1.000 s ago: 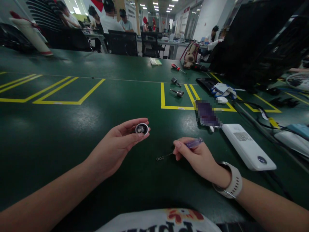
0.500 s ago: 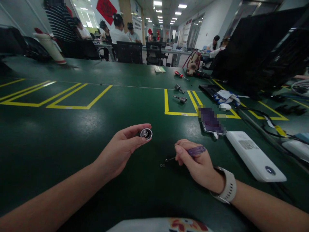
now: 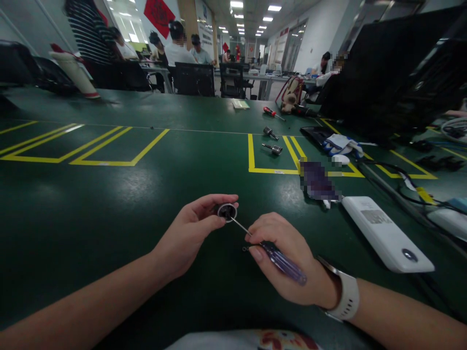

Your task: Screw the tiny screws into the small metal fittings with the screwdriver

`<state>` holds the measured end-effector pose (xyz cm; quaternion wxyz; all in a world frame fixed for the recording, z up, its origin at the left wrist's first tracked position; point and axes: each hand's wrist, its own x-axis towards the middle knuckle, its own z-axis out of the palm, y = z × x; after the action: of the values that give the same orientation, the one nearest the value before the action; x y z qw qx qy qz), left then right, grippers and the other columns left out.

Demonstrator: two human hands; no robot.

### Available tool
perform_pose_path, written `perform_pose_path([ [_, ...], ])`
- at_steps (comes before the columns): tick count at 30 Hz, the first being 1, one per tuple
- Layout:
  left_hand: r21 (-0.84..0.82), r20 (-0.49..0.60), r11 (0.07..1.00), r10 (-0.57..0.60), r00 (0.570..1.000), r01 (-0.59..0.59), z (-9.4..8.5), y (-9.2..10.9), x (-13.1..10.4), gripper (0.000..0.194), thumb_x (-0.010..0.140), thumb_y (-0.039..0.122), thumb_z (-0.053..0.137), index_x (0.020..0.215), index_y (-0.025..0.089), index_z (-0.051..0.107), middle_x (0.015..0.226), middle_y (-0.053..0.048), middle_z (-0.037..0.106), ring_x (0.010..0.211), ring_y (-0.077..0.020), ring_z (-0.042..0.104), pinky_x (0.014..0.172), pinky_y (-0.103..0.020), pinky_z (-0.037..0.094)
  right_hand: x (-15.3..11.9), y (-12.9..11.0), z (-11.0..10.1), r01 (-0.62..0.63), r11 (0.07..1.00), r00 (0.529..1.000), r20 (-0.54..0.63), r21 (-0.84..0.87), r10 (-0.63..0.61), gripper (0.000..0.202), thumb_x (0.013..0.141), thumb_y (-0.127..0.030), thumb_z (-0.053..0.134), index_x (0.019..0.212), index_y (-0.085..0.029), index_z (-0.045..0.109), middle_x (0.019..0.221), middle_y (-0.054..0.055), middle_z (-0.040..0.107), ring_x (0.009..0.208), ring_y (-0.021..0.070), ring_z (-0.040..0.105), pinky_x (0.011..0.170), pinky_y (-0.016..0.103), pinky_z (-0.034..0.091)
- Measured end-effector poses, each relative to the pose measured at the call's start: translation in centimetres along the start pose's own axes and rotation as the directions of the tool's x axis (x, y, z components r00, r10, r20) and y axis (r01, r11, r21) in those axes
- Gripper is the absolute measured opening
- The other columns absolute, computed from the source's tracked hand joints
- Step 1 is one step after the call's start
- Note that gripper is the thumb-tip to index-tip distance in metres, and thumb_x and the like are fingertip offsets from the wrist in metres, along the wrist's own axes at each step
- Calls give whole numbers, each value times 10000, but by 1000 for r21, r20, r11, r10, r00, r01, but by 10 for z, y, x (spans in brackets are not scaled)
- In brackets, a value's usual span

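Note:
My left hand point(image 3: 188, 231) grips a small round metal part point(image 3: 221, 211) between thumb and fingers, its open hollow end facing me and to the right. My right hand point(image 3: 286, 257) is closed on a screwdriver point(image 3: 282, 262) with a clear purple handle. The screwdriver's thin shaft slants up to the left, and its tip is at or inside the hollow end; the exact contact is hidden. Beside my right fingertips, small rings point(image 3: 244, 249) lie on the green table point(image 3: 146, 218), partly covered by the hand.
A white power bank point(image 3: 386, 233) and a phone point(image 3: 317, 180) lie to the right. Farther back are two metal parts with shafts point(image 3: 272, 149), a red-handled screwdriver point(image 3: 270, 111), a cloth point(image 3: 343, 146) and cables. A cup point(image 3: 75, 73) stands at the far left; people sit beyond.
My right hand has moved up and left, bringing the screwdriver tip from near the small rings on the table to the metal part. My left hand has shifted slightly right and down.

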<state>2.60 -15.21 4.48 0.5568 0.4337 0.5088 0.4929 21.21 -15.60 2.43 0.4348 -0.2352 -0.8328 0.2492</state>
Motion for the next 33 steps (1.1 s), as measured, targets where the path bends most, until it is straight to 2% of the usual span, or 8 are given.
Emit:
perform_pose_path([
  [10,28,-28,999,45,999,-44,5,-4,1,167,638,145,635,788,196,688,1046,-51,688,961,-226,647,860,-378,522,3,-2,1,114,987,988,115,-113,-101,148,825,-133,497,958,-199,491,868,60,617,837,184,566,794,379,475],
  [21,28,-58,999,18,998,-17,7,-2,1,102,638,157,650,733,168,685,1020,-59,697,906,-211,663,817,-335,533,4,-6,1,121,984,989,97,-134,-109,118,816,-118,505,927,-159,508,850,75,621,824,179,548,780,359,464],
  [24,25,-52,1000,5,999,-3,7,-2,0,92,654,151,648,740,159,680,1015,-59,698,879,-206,671,814,-335,535,3,-6,1,95,993,993,74,-70,-90,103,810,-114,511,903,-156,526,831,68,619,804,178,547,782,368,454],
  [27,23,-53,1000,14,999,-13,5,-2,2,89,659,135,648,740,157,677,1012,-55,697,863,-203,677,814,-332,538,2,-1,-3,-34,993,997,-65,113,41,50,823,-137,513,819,-168,552,743,31,607,728,158,549,829,391,435],
  [29,27,-61,1000,18,998,-16,3,-2,4,93,660,130,656,747,156,677,1016,-52,695,870,-202,676,824,-329,537,2,7,-6,-188,931,959,-147,312,242,133,858,-186,493,739,-183,554,651,-4,577,657,138,542,832,378,435],
  [30,26,-63,1000,14,998,-13,2,-2,4,97,663,130,659,754,156,677,1019,-52,694,877,-203,676,824,-327,538,2,13,-7,-259,863,924,-148,434,352,181,875,-218,477,709,-192,545,596,-28,551,589,121,523,806,358,445],
  [31,21,-62,1000,8,998,-7,1,-2,5,103,667,131,660,765,157,679,1022,-53,692,885,-204,674,823,-326,540,2,18,-7,-338,778,890,-89,530,447,200,878,-243,478,694,-196,539,568,-39,541,546,113,513,770,341,455],
  [33,2,-61,1000,0,998,0,-1,-1,6,111,673,132,662,779,157,679,1020,-53,691,892,-205,672,808,-318,548,2,29,-8,-451,653,833,24,608,553,231,857,-271,509,640,-194,530,513,-51,511,495,105,491,685,304,460],
])
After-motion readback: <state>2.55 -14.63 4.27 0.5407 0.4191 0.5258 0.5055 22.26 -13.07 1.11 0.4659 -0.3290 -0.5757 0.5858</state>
